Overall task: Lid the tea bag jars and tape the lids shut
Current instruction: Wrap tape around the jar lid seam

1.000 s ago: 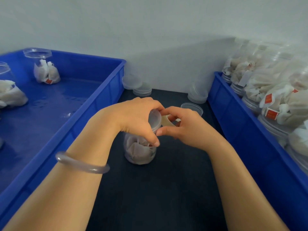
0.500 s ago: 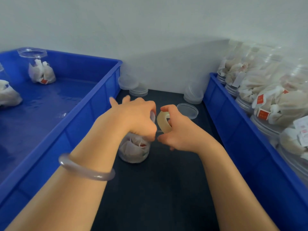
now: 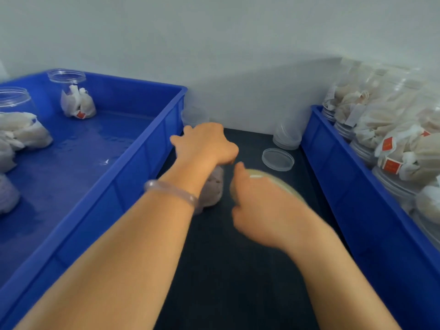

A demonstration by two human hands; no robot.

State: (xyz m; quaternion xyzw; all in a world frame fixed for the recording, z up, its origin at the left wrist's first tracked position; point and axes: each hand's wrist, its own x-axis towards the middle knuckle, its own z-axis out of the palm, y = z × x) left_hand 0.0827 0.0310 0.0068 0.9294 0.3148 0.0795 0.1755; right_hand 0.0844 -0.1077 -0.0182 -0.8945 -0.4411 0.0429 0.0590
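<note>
Tea bag jar: one, upright on dark mat between left blue bin and right blue bin; its top is hidden under the left hand, whose fingers curl down over it. Right hand: just beside the jar, blurred, closed about a tape roll. Loose lid: flat on the mat, further back. Left bin holds open jars; right bin holds piled filled jars.

Left hand curled palm-down; right hand blurred, curled.
</note>
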